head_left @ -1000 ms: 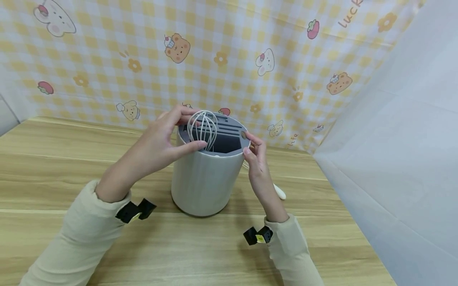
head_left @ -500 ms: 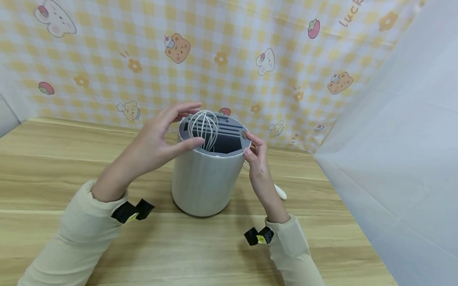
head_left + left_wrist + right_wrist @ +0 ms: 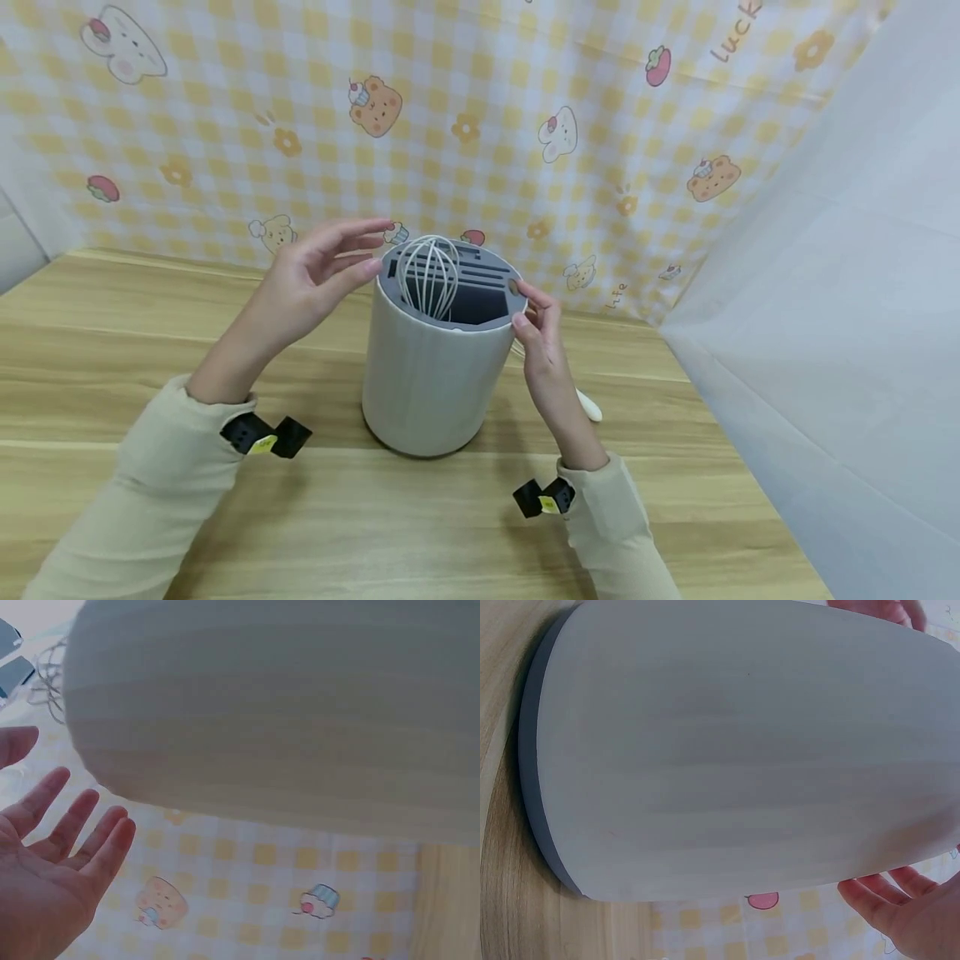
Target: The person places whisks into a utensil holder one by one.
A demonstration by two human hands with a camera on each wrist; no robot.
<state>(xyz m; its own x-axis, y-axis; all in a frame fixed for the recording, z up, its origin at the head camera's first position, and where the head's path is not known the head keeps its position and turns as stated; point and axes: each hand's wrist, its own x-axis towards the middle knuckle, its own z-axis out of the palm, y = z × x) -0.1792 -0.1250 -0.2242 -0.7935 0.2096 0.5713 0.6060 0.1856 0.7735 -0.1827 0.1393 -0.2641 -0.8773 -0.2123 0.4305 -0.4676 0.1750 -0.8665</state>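
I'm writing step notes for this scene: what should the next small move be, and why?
Probably the right hand should leave the utensil holder and reach for the white handle on the table. The whisk already stands in the holder, the left hand holds nothing, and that handle lies outside, just past the right wrist.

The person [image 3: 112, 533] wears long, cream fabric sleeves [image 3: 613, 521] and, on each wrist, a blocky black camera [image 3: 244, 432] bearing a yellow label [image 3: 262, 445].

Holds the left hand [image 3: 302, 279] left of the frame's centre, with fingers [image 3: 360, 226] extended and thumb [image 3: 352, 276] apart. Curls the right hand [image 3: 545, 346] right of centre, with thumb below forefinger [image 3: 537, 294].
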